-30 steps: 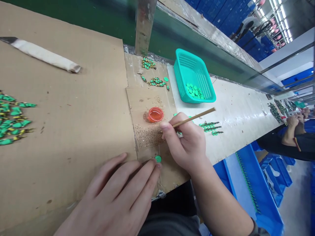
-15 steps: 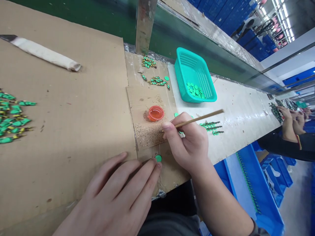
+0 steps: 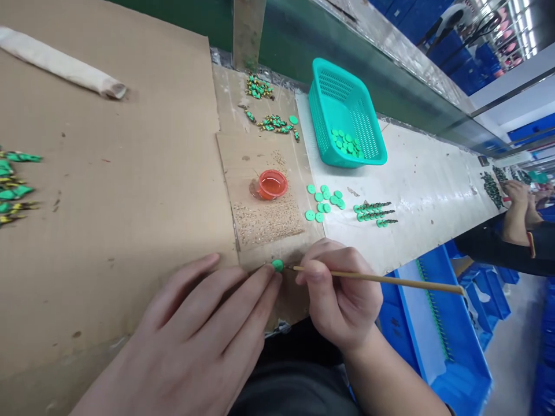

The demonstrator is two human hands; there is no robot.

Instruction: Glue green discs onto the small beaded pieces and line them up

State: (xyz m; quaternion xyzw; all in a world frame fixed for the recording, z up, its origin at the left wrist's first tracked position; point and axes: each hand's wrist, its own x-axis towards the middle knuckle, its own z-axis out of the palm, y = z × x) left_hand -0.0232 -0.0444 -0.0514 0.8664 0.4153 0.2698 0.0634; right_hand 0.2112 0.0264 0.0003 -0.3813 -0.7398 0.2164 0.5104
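My left hand lies palm down at the cardboard's near edge. Its fingertips are closed at the left rim of a small round green button. Pinched in my right hand is a thin wooden stick, its long end pointing right. The stick's narrow dark tip is close to the button's right side; I cannot tell whether they touch. Beyond the hands, a small red cup of clear liquid stands on a cardboard piece. Tiny gold-brown grains are scattered in front of it.
A turquoise basket holds more green buttons. Loose buttons and rows of buttons with dark twisted stems lie at right. Small green-yellow pieces are piled behind. A white-wrapped blade lies left. Another person's hands work far right.
My right hand has moved toward me, bringing the stick's tip from the grains to beside the button. The stick now lies flatter. My left hand stays at the button; the view has shifted slightly.
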